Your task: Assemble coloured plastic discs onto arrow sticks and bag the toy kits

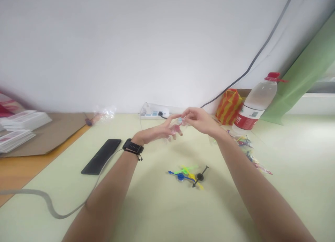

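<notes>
My left hand (163, 129) and my right hand (196, 119) meet above the table's far middle. A small pink piece (177, 128) rests against the fingers of my left hand, which are curled round it. The thumb and forefinger of my right hand pinch at something thin and reddish just above that piece; its shape is blurred. Nearer to me on the table lie arrow-shaped spinners with round clear bases: a blue one (180, 176), a yellow one (192, 177), a black one (200, 176) and a green one (185, 170), partly overlapping.
Small colourful bagged parts (244, 141) lie beyond my right forearm. A large water bottle (255, 106) and a red-yellow bag (228, 106) stand at the back right. A black phone (101, 156), a grey cable (49, 203), a power strip (154, 113) and cardboard (61, 130) are also in view.
</notes>
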